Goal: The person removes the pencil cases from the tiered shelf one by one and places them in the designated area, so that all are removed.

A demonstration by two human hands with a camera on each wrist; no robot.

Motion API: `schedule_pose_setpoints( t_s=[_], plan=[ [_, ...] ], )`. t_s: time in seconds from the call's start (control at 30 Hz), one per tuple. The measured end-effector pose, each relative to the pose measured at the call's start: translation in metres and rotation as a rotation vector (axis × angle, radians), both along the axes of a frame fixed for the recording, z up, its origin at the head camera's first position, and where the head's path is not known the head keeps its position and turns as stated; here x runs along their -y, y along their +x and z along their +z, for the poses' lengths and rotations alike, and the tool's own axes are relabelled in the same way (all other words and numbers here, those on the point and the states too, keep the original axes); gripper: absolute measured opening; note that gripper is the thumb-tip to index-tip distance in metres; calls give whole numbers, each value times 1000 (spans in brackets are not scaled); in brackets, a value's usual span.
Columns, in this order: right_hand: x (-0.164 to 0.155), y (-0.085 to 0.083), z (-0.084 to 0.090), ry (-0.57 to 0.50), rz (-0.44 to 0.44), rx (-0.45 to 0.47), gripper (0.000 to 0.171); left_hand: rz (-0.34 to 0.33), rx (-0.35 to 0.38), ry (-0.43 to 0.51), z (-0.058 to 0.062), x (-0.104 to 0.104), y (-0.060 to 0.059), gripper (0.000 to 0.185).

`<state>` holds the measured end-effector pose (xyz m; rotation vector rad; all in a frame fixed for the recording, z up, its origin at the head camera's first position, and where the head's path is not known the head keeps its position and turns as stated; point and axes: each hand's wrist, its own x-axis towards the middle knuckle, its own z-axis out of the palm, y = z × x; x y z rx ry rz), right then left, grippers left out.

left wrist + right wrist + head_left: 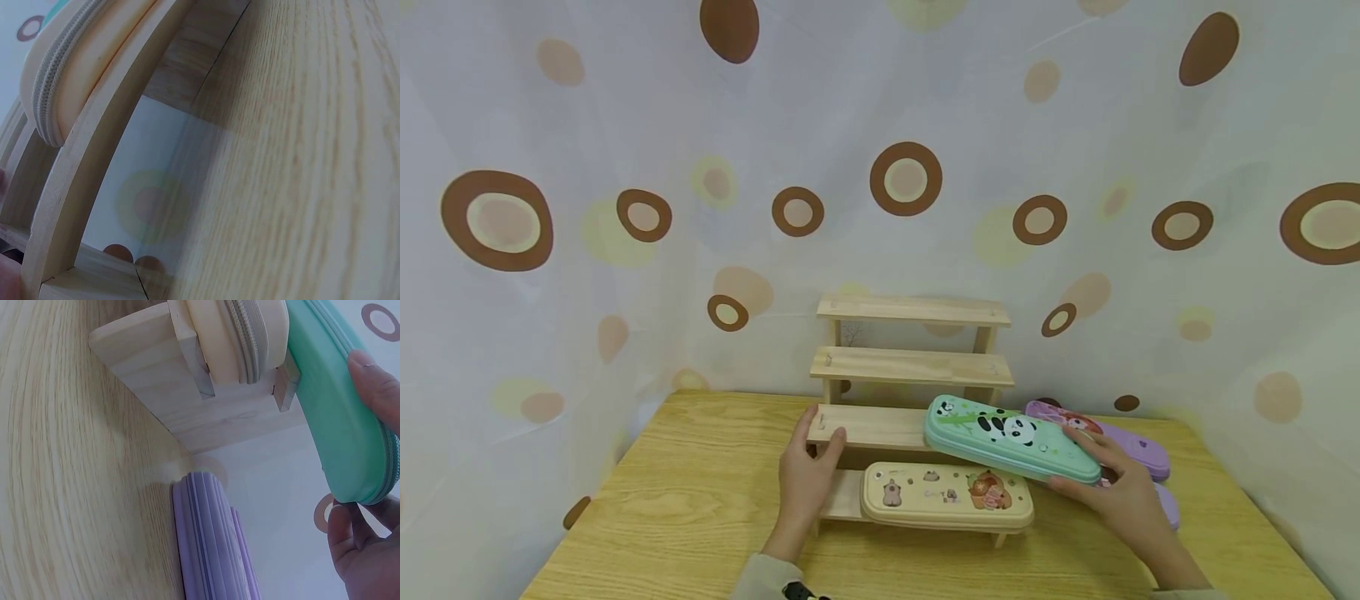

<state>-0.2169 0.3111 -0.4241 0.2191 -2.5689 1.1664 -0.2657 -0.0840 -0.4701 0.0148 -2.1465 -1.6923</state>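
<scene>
At the wooden rack (914,310), grips the right end of the mint case (1011,442) with the right hand (1120,496), likely to leave its left end free at the second-lowest shelf (868,426), and clamps that shelf's corner with the left hand (807,479), apparently for steadiness.

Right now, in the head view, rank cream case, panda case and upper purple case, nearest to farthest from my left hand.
From your left hand:
1. Cream case, on the lowest shelf.
2. Panda case, farther right, in your right hand.
3. Upper purple case, farthest right, partly behind your right hand.
</scene>
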Motion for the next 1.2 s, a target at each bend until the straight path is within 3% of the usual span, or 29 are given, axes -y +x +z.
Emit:
schedule_pose_setpoints(
  t_s=[0.3,1.2],
  plan=[
    [-11,8,-1,6,-22,-27,72,1,-18,-6,2,0,2,64],
    [-57,34,-4,29,-174,97,70,6,-8,-10,4,-1,3,63]
  ],
)
